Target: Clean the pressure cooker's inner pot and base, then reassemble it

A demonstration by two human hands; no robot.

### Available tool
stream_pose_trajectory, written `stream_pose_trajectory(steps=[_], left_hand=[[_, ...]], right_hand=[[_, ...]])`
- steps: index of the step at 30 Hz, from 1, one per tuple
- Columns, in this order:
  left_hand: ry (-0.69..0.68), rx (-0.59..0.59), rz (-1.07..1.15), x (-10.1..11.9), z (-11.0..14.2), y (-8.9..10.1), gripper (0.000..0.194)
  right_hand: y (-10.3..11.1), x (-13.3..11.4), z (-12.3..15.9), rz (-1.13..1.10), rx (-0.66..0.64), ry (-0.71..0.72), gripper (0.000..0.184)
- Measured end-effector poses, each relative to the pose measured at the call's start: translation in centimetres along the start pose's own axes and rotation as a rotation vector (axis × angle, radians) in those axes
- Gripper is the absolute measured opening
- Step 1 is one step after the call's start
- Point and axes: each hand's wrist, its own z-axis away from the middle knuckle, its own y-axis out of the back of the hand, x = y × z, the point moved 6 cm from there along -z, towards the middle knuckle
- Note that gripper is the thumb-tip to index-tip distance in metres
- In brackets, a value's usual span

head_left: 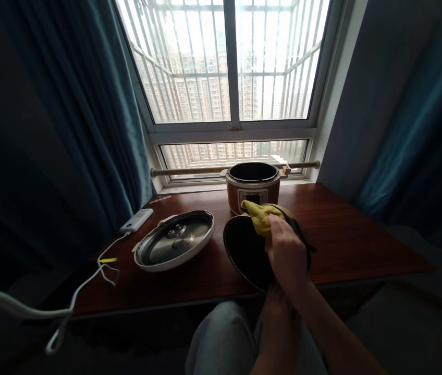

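My right hand (288,249) is closed on a yellow cloth (260,216) and presses it against the upper right rim of a dark pot (244,250). The round pot is tilted, its black inside facing left and toward me. Below, my left hand (278,302) is closed at the pot's near edge, its fingers partly hidden by the right wrist. Just behind the pot stands a brown and white electric cooker (233,198), without its lid and dark inside. The detached lid (177,242) lies to the left, its metal underside facing up.
A white power bank (136,221) sits at the left of the reddish-brown table (346,229), with a white cable (84,286) hanging over the front edge. Behind is a barred window (189,67). Blue curtains (99,104) hang at both sides. My knees (224,333) are below the table edge.
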Motion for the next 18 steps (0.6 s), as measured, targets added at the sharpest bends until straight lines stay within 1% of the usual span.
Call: stream_pose_trajectory(steps=[2, 4, 7, 8, 10, 11, 13, 15, 18], left_hand=[[0.023, 0.026, 0.001, -0.2, 0.2, 1.4, 0.03], [0.069, 0.094, 0.009, -1.1, 0.8, 3.4, 0.024], [0.206, 0.242, -0.002, -4.1, 2.0, 6.7, 0.017], [0.274, 0.286, -0.024, -5.3, 2.4, 7.7, 0.017], [0.411, 0.326, -0.088, -7.7, 2.8, 9.1, 0.023], [0.458, 0.32, -0.117, -8.6, 2.8, 9.5, 0.027], [0.472, 0.245, -0.149, -9.6, 2.3, 9.6, 0.032], [0.407, 0.117, -0.154, -9.6, 1.5, 8.8, 0.029], [0.297, -0.078, -0.139, -8.6, 0.6, 7.0, 0.018]], right_hand=[[0.0, 1.6, -0.9, -0.023, -0.04, 0.026, 0.046], [0.2, 3.4, -1.8, -0.078, -0.072, 0.047, 0.044], [0.2, 5.7, -3.1, -0.209, -0.144, 0.094, 0.045], [0.0, 6.4, -3.5, -0.264, -0.182, 0.12, 0.046], [-0.4, 7.6, -4.1, -0.379, -0.259, 0.172, 0.049], [-0.5, 8.1, -4.4, -0.433, -0.283, 0.189, 0.05], [-0.8, 9.0, -4.8, -0.522, -0.3, 0.193, 0.049], [-1.0, 9.7, -5.1, -0.581, -0.283, 0.173, 0.046], [-1.0, 9.8, -5.3, -0.632, -0.235, 0.171, 0.039]])
